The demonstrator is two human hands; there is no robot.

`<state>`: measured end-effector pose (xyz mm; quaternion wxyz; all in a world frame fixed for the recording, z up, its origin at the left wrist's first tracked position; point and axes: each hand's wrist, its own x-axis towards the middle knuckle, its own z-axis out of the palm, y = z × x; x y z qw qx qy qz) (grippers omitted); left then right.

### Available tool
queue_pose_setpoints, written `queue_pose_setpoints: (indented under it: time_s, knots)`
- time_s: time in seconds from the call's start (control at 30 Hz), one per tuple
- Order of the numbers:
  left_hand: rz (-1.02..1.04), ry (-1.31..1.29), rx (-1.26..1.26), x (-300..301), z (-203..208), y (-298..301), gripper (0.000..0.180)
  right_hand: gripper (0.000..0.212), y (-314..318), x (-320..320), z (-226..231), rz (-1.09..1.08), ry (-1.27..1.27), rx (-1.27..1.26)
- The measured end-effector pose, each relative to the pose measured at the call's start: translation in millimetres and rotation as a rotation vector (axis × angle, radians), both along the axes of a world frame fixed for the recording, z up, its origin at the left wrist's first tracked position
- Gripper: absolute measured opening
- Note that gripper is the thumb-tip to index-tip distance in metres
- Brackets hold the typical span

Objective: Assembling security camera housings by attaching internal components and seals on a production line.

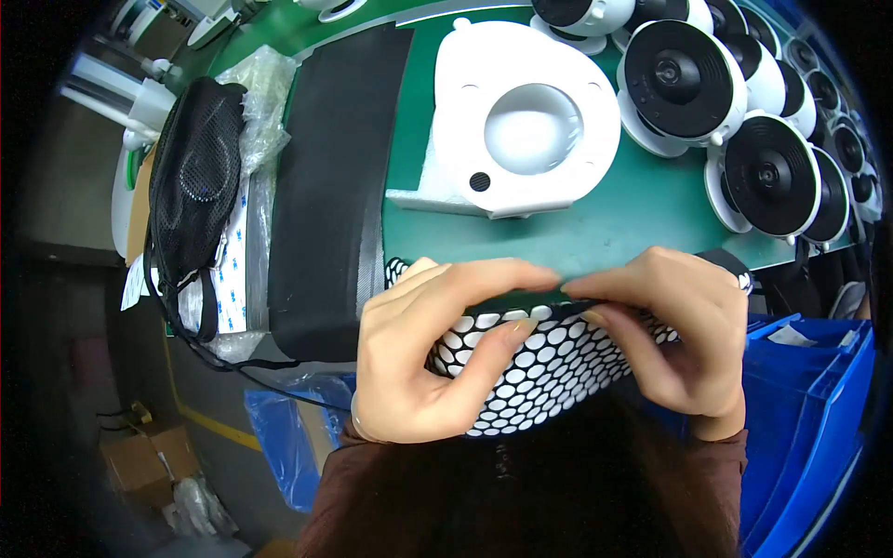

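Observation:
A flexible black sheet covered with white round dots (549, 377) is curved in front of me at the table's near edge. My left hand (409, 358) pinches its upper edge between thumb and fingers. Close beside it, my right hand (684, 339) grips the same edge, also with the thumb on the dotted side. The two sets of fingertips are nearly together. Just beyond my hands, a white rounded housing (465, 74) with a large round recess stands on the green table (642, 219). The sheet's lower part is hidden below.
Several white devices with round black faces (674, 79) crowd the right. A black mat (335, 177) lies left of the housing, beside a black mesh bag (195, 149) and clear plastic wrap (265, 107). A blue crate (791, 409) stands at the lower right; a cardboard box (149, 465) is on the floor.

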<state>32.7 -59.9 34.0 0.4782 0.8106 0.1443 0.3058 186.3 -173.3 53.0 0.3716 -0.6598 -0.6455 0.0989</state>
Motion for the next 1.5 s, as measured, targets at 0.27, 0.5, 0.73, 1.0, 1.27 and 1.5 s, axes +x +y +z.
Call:
queue_pose_setpoints:
  time_s: [0.27, 0.5, 0.73, 1.0, 1.27, 1.5]
  knots:
    - [0.098, -0.023, 0.161, 7, -2, -7, 0.01, 0.015, -2, 0, -9, 0.028, 0.001, 0.154]
    - [0.133, 0.01, 0.148, 14, -3, -9, 0.007, 0.016, -1, 2, -14, -0.025, -0.056, 0.226]
    - [0.183, 0.026, 0.106, 17, -4, -10, 0.007, 0.019, -2, -4, -20, -0.065, -0.187, 0.299]
    - [0.17, 0.016, 0.141, 16, -4, -5, 0.008, 0.019, 1, -3, -18, -0.07, -0.13, 0.291]
    - [0.231, 0.043, 0.195, 14, -12, 0, 0.006, 0.01, 7, 7, -12, -0.008, 0.069, 0.292]
    - [0.276, 0.126, -0.002, 23, -14, -3, 0.003, 0.01, 27, 14, -18, -0.305, 0.523, 0.264]
